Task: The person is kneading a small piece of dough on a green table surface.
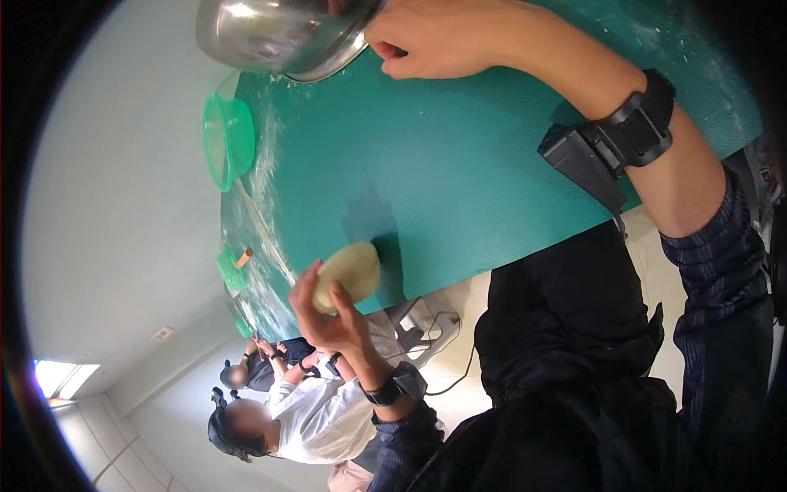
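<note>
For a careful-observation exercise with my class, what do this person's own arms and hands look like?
The left hand and right hand are ungloved. Dark sleeves, with faint stripes showing on the right one, leave part of each forearm bare. The right black strap carries an angular black box; the left black strap also has a dark attachment, its shape unclear.

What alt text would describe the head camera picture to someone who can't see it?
A person's left hand holds a pale lump of dough near the edge of a green table, while the right hand is at the rim of a metal bowl. To the left are a green basin, a person in white and another in dark clothing.
</note>
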Available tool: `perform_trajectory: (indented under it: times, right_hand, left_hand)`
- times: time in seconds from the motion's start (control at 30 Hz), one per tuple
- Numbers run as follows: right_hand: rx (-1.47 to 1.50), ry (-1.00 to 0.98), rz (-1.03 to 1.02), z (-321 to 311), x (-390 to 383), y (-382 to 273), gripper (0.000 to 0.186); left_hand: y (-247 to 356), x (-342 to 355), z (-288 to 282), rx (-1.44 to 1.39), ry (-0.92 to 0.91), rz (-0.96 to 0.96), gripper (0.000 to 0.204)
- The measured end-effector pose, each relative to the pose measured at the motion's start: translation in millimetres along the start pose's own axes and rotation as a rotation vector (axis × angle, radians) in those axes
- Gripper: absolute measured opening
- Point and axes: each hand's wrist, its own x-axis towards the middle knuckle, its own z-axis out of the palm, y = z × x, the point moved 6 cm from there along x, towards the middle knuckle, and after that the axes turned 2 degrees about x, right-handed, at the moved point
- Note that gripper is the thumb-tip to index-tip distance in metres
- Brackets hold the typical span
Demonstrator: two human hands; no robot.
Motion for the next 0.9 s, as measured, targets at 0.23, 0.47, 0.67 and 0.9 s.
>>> perform_trajectory:
  times: [0.23, 0.47, 0.67, 0.9]
  right_hand:
    - [0.038, -0.064, 0.04, 5, 1, -5, 0.028]
    - [0.009, -0.091, 0.088, 6, 1, -5, 0.028]
    - [-0.046, 0.015, -0.014, 5, 2, -3, 0.03]
    - [-0.055, -0.108, 0.077, 5, 8, -5, 0.032]
  left_hand:
    - [-5, -49, 15, -0.211, 0.081, -0.128, 0.043]
    - [20, -23, 42, -0.361, -0.128, -0.222, 0.062]
    - [23, 9, 66, -0.322, -0.198, -0.18, 0.069]
    - [26, 31, 89, -0.226, -0.238, -0.054, 0.074]
